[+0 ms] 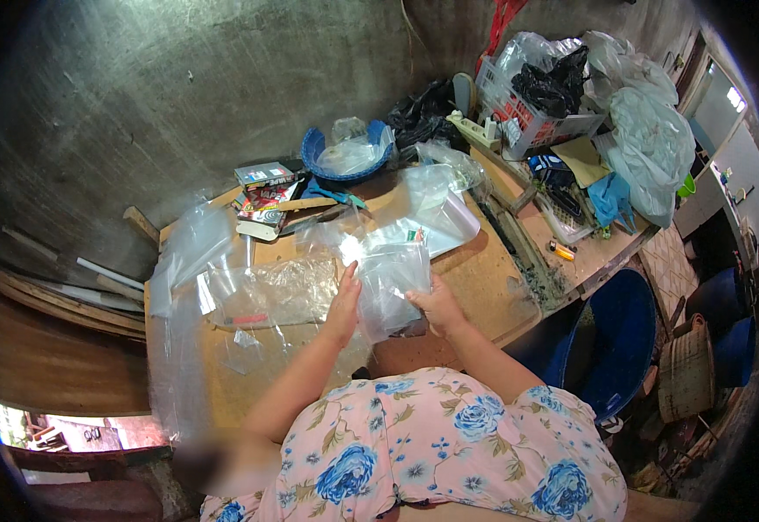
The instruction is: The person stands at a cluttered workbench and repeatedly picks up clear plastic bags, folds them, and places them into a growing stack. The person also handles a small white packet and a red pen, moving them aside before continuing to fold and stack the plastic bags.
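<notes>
A stack of clear plastic bags [388, 300] is held between my two hands, above the near edge of the wooden table. My right hand [439, 306] grips its right edge, the thumb lying on top and the other fingers hidden beneath. Along the left edge, my left hand [343, 306] is closed on the same stack, its fingers pointing away from me. Just beyond lies a smooth sheet of clear plastic [449, 217]. Flat, crinkled clear bags [297, 291] rest on the table to the left of my hands.
More plastic sheeting [175, 348] covers the table's left side. Boxes [266, 187] and a blue basket [347, 178] stand at the back. A filled crate [540, 130], white plastic bags [649, 148] and an orange lighter [560, 250] are at right. A blue barrel [628, 322] stands beside the table.
</notes>
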A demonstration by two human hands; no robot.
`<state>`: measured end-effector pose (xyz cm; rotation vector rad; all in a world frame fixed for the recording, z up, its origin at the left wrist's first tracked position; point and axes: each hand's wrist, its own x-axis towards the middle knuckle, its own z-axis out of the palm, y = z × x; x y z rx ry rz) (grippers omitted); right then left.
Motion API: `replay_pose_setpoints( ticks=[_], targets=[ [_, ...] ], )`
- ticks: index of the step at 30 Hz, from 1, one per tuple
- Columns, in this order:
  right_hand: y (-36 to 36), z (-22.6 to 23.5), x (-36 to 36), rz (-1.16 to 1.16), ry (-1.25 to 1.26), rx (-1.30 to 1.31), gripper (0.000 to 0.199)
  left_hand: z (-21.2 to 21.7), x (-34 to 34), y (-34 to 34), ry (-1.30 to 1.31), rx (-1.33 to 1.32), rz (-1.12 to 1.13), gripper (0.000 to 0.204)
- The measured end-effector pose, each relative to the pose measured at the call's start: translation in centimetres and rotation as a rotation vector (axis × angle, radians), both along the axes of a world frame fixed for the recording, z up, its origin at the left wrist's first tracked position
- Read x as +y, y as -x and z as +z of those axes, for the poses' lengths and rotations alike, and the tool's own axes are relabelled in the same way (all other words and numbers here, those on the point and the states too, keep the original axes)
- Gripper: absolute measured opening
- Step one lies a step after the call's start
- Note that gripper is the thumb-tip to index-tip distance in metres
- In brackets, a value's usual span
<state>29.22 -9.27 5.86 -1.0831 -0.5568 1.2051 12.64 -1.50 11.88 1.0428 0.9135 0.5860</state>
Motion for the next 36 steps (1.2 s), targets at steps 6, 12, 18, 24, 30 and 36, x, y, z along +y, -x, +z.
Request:
replay_pose_setpoints(
  ticks=[6,12,18,24,30,36],
  targets=[
    [-0.2,-0.7,0.1,0.059,0.034,-0.201,0.047,-4.0,-1.4,-0.9,-0.427,0.128,-0.030,0.093],
    [0.0,0.2,-0.1,0.083,0.068,-0.218,0.052,-4.8,-1.3,-0.5,-0.228,-0.039,0.109,0.088],
    [0.6,-0.4,0.4,0.106,-0.034,-0.176,0.056,-5.4,-0.9,0.7,0.340,-0.149,0.068,0.046],
    [0.8,4.2,0.8,-0.027,-0.162,-0.932,0.048,-5.0,-1.2,1.6,0.293,-0.151,0.127,0.035],
    [1.6,3.7,3.0,-0.034,-0.169,-1.140,0.019,-5.0,-1.1,2.2,0.256,-0.192,0.140,0.035],
    [1.3,2.4,5.9,-0.027,-0.072,-0.908,0.014,-6.2,-0.4,3.9,0.209,-0.302,0.126,0.042]
  ],
)
